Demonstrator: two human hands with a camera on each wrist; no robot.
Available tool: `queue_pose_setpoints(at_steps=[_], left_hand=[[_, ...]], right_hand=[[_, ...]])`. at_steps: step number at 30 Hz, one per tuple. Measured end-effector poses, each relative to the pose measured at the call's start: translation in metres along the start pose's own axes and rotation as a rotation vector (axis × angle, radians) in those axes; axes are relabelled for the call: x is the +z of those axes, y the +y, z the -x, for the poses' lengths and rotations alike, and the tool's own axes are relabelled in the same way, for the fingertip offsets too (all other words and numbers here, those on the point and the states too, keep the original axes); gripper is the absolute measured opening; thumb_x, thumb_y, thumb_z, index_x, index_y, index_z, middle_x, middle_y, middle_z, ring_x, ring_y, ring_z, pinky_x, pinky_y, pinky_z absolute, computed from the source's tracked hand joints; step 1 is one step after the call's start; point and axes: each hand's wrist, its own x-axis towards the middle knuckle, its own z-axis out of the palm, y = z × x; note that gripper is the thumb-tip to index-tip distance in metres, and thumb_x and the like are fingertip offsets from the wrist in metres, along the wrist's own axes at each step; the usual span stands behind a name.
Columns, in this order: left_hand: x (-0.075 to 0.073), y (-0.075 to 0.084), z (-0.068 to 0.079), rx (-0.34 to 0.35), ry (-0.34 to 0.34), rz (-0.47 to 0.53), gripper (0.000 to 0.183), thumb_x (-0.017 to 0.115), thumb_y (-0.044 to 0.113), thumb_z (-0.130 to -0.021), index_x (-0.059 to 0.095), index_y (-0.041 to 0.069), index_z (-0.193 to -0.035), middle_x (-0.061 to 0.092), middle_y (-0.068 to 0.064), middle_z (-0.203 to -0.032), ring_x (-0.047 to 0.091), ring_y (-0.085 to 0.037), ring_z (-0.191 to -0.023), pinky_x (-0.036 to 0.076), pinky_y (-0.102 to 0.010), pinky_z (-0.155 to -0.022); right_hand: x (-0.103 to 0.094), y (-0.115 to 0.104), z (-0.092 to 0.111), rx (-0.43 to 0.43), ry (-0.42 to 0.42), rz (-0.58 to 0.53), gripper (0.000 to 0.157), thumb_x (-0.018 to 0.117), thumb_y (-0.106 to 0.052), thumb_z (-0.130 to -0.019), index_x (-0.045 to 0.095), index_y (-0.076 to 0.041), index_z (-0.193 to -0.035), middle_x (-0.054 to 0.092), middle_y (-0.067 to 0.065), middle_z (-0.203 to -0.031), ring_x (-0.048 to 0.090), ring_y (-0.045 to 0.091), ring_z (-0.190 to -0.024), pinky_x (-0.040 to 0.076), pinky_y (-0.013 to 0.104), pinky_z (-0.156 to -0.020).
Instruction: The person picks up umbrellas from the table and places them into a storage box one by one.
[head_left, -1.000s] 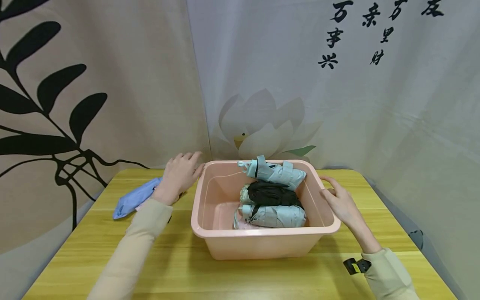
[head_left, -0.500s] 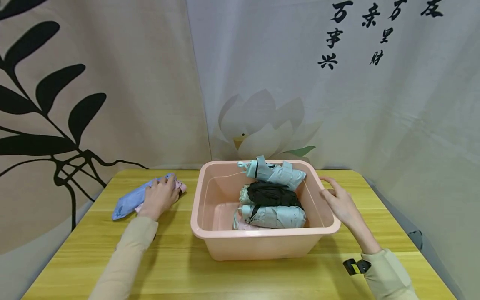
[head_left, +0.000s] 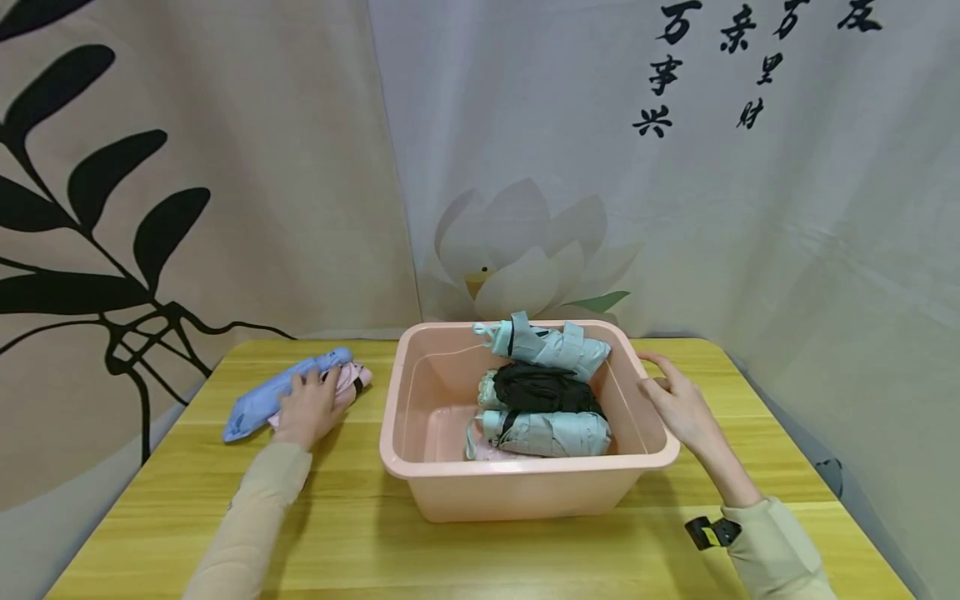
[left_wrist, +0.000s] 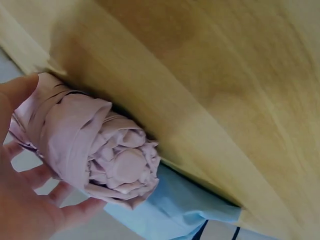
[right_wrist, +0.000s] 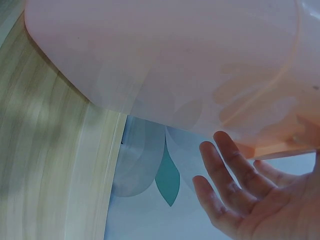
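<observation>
At the table's left, my left hand [head_left: 306,410] holds a pink folded umbrella [left_wrist: 75,130], its thumb on one side and its fingers along the other in the left wrist view. Right beside it lies a blue folded umbrella [head_left: 277,392]. My right hand [head_left: 678,404] is at the right rim of a pink plastic bin [head_left: 525,492]. In the right wrist view its fingers [right_wrist: 227,187] are spread and relaxed below the bin's wall. Inside the bin lie a light blue folded umbrella [head_left: 573,350] at the back, a black one [head_left: 543,387] in the middle and another light blue one [head_left: 558,433] in front.
The bin stands in the middle of a wooden table [head_left: 360,550]. Something pale pink [head_left: 495,452] shows under the front umbrella. A printed curtain [head_left: 300,167] hangs behind the table. A black strap device [head_left: 712,532] sits at the right sleeve.
My left hand has moved from the bin's left rim down and left to the umbrellas on the table, and now has the pink one. The right hand keeps its place.
</observation>
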Motion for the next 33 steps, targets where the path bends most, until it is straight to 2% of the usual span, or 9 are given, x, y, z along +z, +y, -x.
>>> queue_pose_setpoints(at_steps=[6, 15, 33], left_hand=[[0.009, -0.006, -0.001, 0.018, -0.007, -0.008, 0.069, 0.067, 0.029, -0.081, 0.033, 0.008, -0.137, 0.038, -0.033, -0.125, 0.037, -0.055, -0.108, 0.042, -0.07, -0.069], [0.009, -0.009, -0.002, 0.04, -0.011, -0.033, 0.065, 0.066, 0.022, -0.082, 0.034, 0.009, -0.137, 0.043, -0.031, -0.12, 0.039, -0.055, -0.106, 0.045, -0.064, -0.062], [0.013, -0.011, -0.001, 0.092, 0.029, -0.059, 0.059, 0.067, 0.017, -0.081, 0.039, 0.009, -0.132, 0.049, -0.029, -0.117, 0.041, -0.054, -0.105, 0.045, -0.063, -0.058]], right_hand=[[0.0, 0.001, 0.0, -0.006, -0.001, -0.003, 0.049, 0.036, -0.032, -0.098, 0.029, -0.01, -0.141, 0.057, 0.03, -0.118, 0.059, 0.038, -0.103, 0.05, 0.047, -0.081], [0.001, 0.002, -0.001, -0.013, 0.005, -0.004, 0.049, 0.036, -0.032, -0.098, 0.029, -0.01, -0.141, 0.057, 0.03, -0.118, 0.06, 0.038, -0.101, 0.051, 0.046, -0.08], [0.001, 0.002, -0.001, -0.027, 0.006, -0.004, 0.049, 0.036, -0.031, -0.098, 0.029, -0.008, -0.141, 0.057, 0.031, -0.118, 0.06, 0.039, -0.101, 0.051, 0.046, -0.08]])
